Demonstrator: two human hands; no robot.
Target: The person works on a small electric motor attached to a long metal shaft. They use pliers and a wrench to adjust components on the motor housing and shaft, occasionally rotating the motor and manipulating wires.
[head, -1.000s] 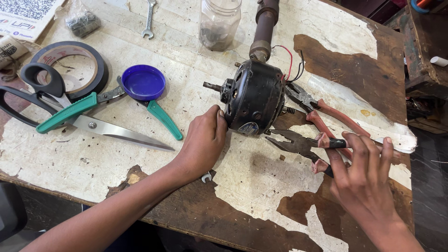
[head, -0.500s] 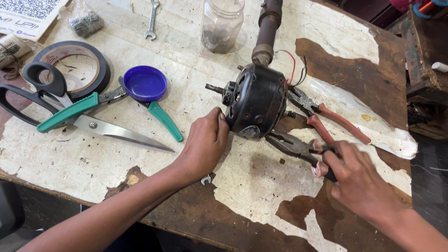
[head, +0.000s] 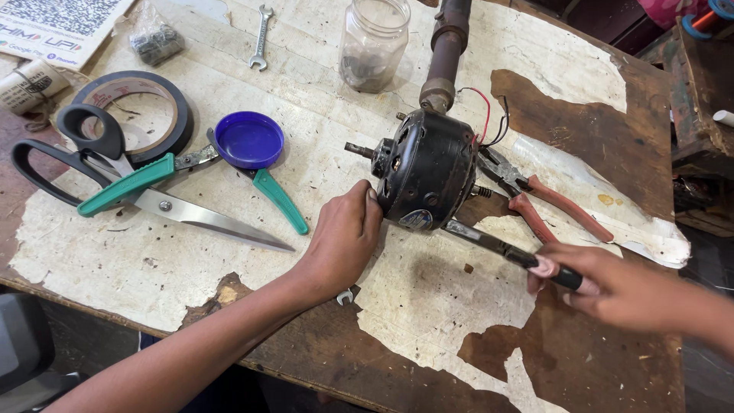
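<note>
Meanwhile, left hand (head: 344, 237) braces motor (head: 428, 170), fingers curled.

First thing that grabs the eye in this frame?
The black motor at centre, steadied by the left hand, while the right hand holds a dark-handled tool against its underside. At left, big black-handled scissors lie across a tape roll on the peeling tabletop.

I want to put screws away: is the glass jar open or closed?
Open. The glass jar stands upright with no lid on its mouth; the blue lid lies apart on the table.
</note>
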